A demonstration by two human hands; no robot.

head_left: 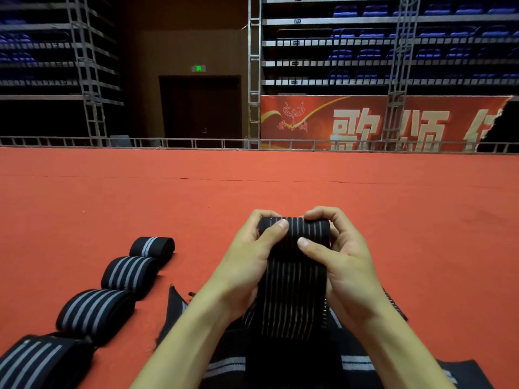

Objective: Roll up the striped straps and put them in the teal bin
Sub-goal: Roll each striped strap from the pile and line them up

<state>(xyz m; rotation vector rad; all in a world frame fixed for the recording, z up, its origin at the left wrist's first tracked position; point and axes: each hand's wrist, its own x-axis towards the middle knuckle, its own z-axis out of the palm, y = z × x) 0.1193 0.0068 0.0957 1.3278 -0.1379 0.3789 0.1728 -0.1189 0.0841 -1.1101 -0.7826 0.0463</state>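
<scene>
Both hands are clamped on one striped strap [295, 279], held up off the floor. The left hand [250, 259] curls round the left edge of the started roll, thumb pressed on top. The right hand [345, 259] grips the right edge, thumb lower, on the flat of the band. The roll is small, with only the top end turned over. The rest hangs down as a long tail toward the lap.

Risks as I read them:
- The core looks loose and soft. If either thumb lifts before the next turn bites, I'd expect it to spring open.
- Uneven pull between the hands would cone the roll out to one side.
- The tail drops into the loose straps [224, 366] heaped at the bottom of view. It could snag one and wind it in.

Further out, four rolled straps [129, 272] sit in a diagonal line on the red carpet [280, 178], left of the arms, not yet binned. The nearest looks slack and may unroll when picked up. The teal bin is not in view, so I can't tell where the drop-off is.
</scene>
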